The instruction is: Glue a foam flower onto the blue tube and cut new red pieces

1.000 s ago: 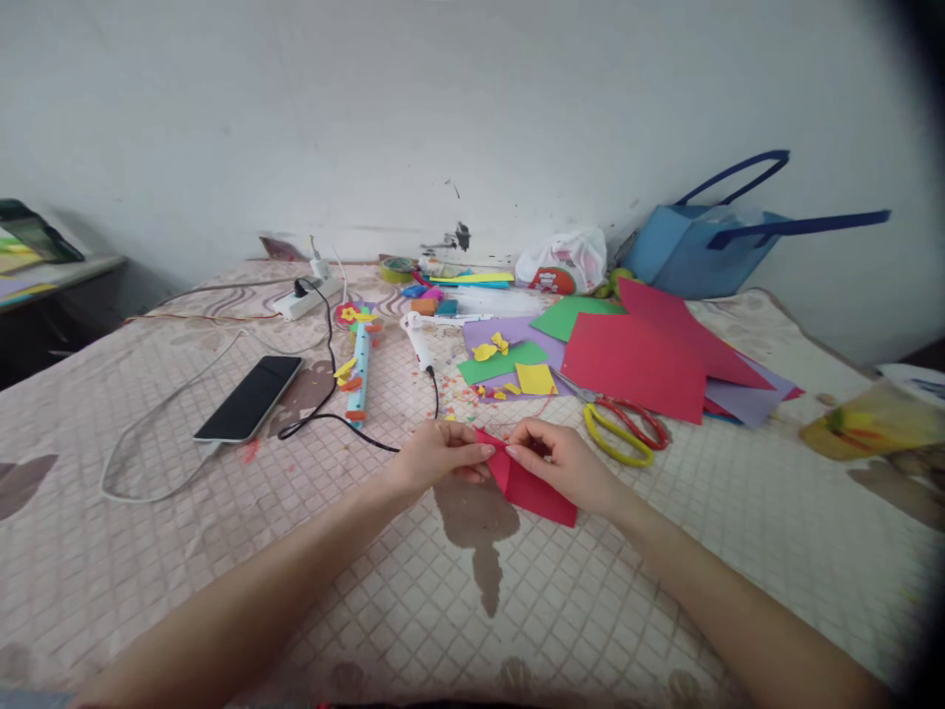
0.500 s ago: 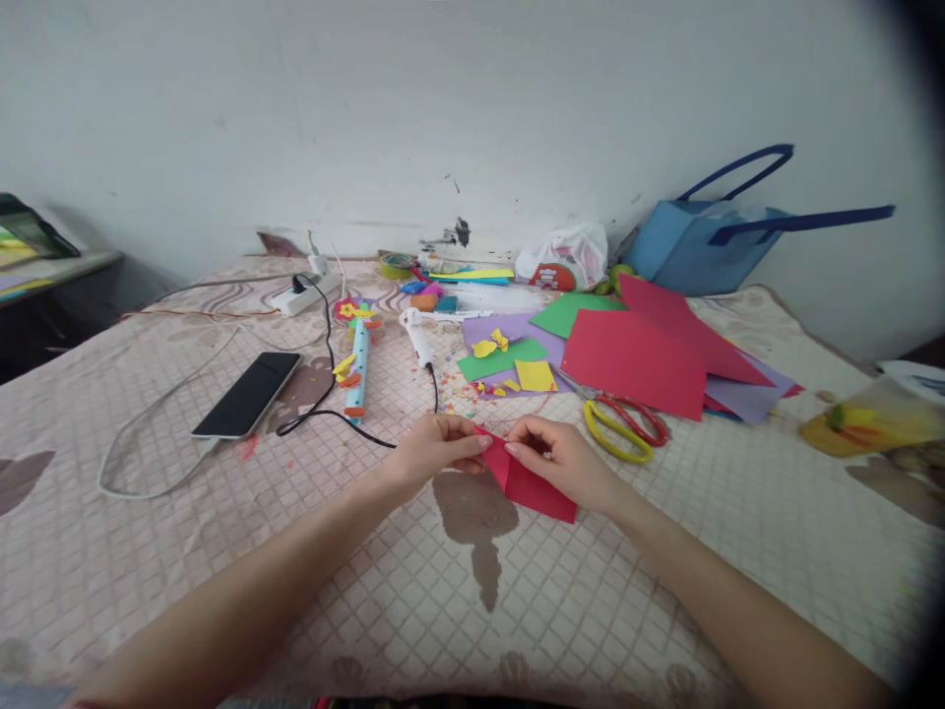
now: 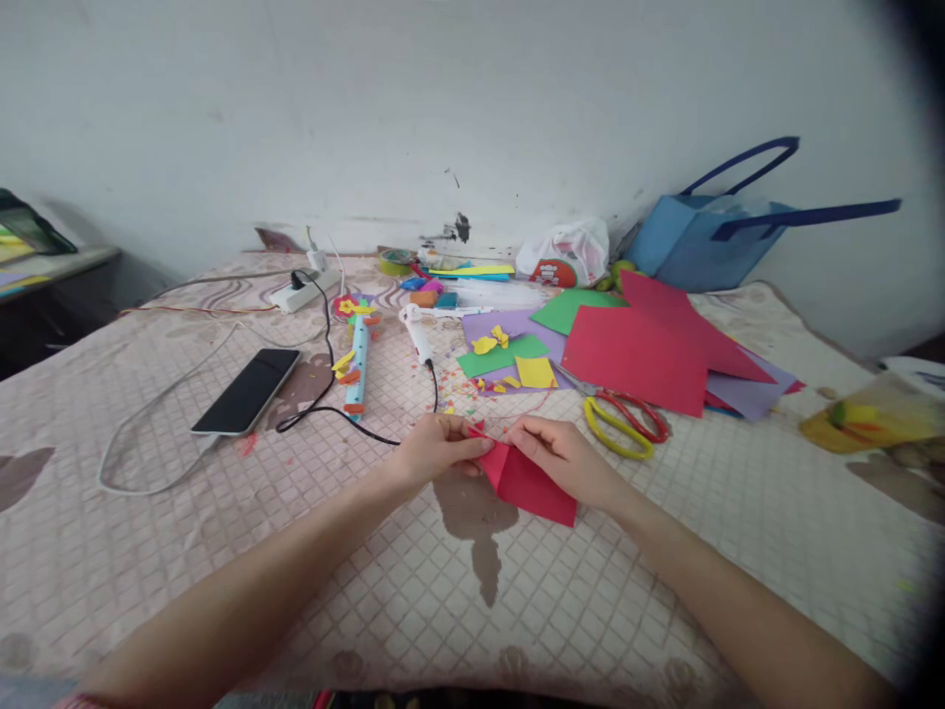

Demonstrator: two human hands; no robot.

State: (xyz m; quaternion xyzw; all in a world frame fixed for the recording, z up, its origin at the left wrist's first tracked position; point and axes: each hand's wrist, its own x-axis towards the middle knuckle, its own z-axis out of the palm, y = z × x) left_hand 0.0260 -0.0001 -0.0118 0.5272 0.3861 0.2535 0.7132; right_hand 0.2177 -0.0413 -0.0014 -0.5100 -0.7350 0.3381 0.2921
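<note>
A folded piece of red paper is held above the patterned tablecloth, its flat part hanging toward the lower right. My left hand pinches its upper left corner, thumb on top and fingers curled behind. At the top edge, my right hand has thumb and fingertips pressed together on the paper, close to the left thumb. The exact fold under the fingertips is too small to make out. Just right of my right hand lie scissors with one yellow and one red handle.
Red card sheets, green paper and a yellow square lie behind my hands. A white glue gun trails a black cord. Leftward are a decorated blue strip, a phone and a power strip. A blue bag stands back right.
My right fingertips have shifted slightly up and right along the paper's top edge. A gap between the two thumbs is a little wider. Both hands keep their hold.
</note>
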